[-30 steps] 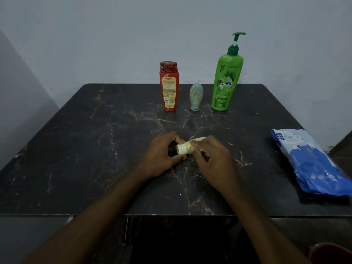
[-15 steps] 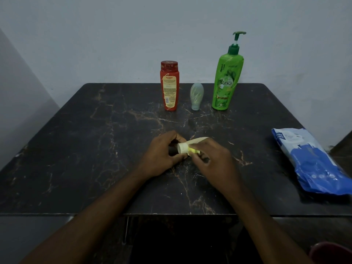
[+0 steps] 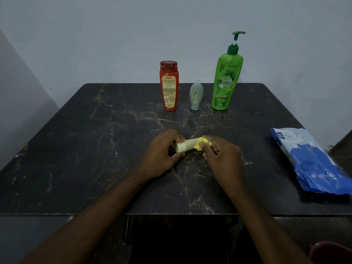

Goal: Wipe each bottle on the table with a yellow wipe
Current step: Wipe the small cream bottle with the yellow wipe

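Observation:
A small cream tube bottle (image 3: pixel 185 145) lies sideways just above the middle of the dark marble table (image 3: pixel 85 149). My left hand (image 3: pixel 160 155) grips its cap end. My right hand (image 3: pixel 222 159) presses a crumpled yellow wipe (image 3: pixel 202 144) against the tube's right part. Along the back edge stand a red bottle (image 3: pixel 169 85), a small pale grey-green bottle (image 3: pixel 196 96) resting on its cap, and a tall green pump bottle (image 3: pixel 226 79).
A blue and white wipes pack (image 3: pixel 312 164) lies flat at the table's right edge. A grey wall rises right behind the bottles. A dark red object (image 3: pixel 331 252) shows at the bottom right corner, below the table.
My right hand slid the yellow wipe to the right along the tube, so more of the cream body shows. The left hand keeps its grip.

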Demonstrator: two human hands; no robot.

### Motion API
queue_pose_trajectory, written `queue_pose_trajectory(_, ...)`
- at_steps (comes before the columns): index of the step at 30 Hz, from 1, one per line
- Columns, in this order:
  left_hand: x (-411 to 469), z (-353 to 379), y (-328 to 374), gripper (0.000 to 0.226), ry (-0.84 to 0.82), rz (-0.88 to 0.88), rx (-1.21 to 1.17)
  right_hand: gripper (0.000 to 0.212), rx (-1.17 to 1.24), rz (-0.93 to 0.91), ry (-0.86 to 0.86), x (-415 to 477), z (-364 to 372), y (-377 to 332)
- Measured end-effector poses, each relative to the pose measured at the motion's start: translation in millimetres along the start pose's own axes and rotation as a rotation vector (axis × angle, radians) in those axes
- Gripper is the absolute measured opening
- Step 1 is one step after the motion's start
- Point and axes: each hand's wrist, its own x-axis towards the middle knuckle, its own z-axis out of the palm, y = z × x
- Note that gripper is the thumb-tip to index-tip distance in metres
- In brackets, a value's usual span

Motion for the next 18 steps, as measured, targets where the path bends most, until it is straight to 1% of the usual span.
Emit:
queue_pose_trajectory(2,0.4,0.2,0.7,0.034,-0.001,0.027,0.015,0.022,0.051,0.108,-0.002,1.9,-0.9,5.3)
queue_pose_trajectory(5,1.3,0.9,-0.8,0.033,-0.005,0.042,-0.008,0.023,0.054,0.12,0.011,0.7,-1.6,3.6)
queue_pose_trajectory(9,1.2,2.8,-3.8,0.031,-0.018,0.047,-0.028,0.024,-0.017,0.048,-0.046,-1.7,1.5,-4.2)
queue_pose_trajectory(12,2.2,2.4,-3.6,0.031,0.009,-0.026,-0.064,0.027,-0.065,-0.033,-0.129,-2.5,7.4,-9.1)
queue_pose_trajectory(16,3.7,1.8,-3.3,0.037,-0.009,-0.115,-0.093,0.029,-0.113,-0.222,-0.254,-8.5,14.2,-16.7)
queue_pose_trajectory(18,3.7,1.4,-3.4,0.04,-0.014,-0.123,-0.085,0.027,-0.153,-0.261,-0.243,-9.2,15.6,-16.9)
